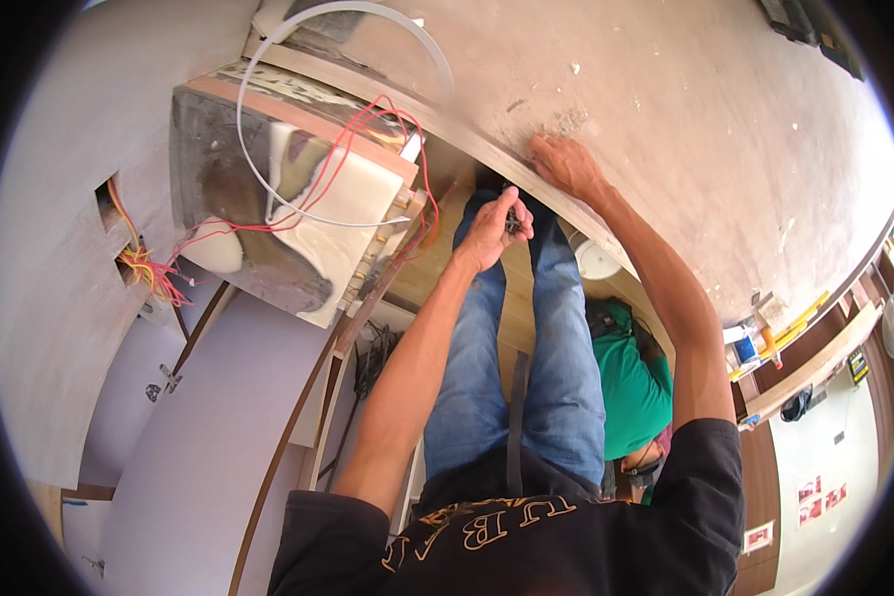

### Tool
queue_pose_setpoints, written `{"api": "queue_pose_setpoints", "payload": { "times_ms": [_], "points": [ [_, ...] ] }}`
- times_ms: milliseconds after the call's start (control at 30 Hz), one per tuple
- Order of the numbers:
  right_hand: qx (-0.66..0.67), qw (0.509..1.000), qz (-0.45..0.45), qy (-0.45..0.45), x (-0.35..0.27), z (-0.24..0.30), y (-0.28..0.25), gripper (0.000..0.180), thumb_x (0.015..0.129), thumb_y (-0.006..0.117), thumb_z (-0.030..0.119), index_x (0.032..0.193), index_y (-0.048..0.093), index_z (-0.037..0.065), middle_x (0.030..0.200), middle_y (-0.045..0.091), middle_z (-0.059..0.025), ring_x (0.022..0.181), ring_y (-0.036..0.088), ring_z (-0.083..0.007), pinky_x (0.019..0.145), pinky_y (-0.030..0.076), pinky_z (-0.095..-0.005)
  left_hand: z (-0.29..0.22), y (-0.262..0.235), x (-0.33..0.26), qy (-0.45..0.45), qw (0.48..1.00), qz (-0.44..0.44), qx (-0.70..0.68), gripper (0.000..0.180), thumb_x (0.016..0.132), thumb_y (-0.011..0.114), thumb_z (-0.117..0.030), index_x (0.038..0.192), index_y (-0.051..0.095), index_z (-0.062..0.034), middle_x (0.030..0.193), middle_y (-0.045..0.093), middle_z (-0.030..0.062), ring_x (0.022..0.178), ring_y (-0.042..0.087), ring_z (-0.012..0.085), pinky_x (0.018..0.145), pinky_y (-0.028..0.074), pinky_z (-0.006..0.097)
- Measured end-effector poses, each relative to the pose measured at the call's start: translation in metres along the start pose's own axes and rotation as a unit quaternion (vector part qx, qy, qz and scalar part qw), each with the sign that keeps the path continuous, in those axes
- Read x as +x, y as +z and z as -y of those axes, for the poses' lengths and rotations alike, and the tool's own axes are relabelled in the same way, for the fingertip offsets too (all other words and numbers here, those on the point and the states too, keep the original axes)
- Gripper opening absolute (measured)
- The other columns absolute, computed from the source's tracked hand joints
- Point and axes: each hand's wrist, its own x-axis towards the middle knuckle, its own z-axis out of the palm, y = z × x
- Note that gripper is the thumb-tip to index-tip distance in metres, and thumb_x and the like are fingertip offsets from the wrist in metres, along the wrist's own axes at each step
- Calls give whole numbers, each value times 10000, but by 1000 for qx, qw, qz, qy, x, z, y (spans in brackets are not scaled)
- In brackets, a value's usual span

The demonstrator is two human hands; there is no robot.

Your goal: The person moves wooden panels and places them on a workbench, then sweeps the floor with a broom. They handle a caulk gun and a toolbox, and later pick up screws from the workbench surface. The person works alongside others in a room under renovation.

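My left hand (489, 234) is raised over my legs, just under the edge of a large dusty board (656, 149). Its fingers curl round a clump of small dark pieces (513, 223), possibly screws; their exact kind is too small to tell. My right hand (569, 169) rests on the board near that edge, fingers bent and drawn together beside a patch of crumbs and dust (566, 121). Whatever may be between its fingertips is hidden.
Left of me stands a box-like panel (258, 179) with white patches, crossed by red wires (343, 149) and a curved white strip (240, 109). Wire bundles (149, 268) hang from a wall opening. Another person in green (631, 387) crouches below, right of my legs.
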Motion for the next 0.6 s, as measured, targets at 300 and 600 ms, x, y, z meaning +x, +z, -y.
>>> {"api": "queue_pose_setpoints", "payload": {
  "times_ms": [300, 600],
  "points": [
    [423, 879, -105, 192, -51, 57, -68, 104, 834, 454, 76, 891, 527, 28, 726, 567, -141, 746, 608, -234, 658, 460, -349, -3, 43, -4, 89, 992, 1, -90, 370, 981, 446, -377, 903, 578, -39, 853, 621, 92, 833, 637, 211, 759, 541, 310],
    [60, 967, -198, 149, -104, 187, -136, 286, 811, 519, 10, 1086, 558, 83, 925, 590, -205, 851, 586, -414, 726, 484, -462, -16, 141, -25, 69, 964, 122, -227, 370, 978, 429, -408, 890, 569, -78, 904, 611, 90, 918, 600, 234, 835, 501, 348]
  ]
}}
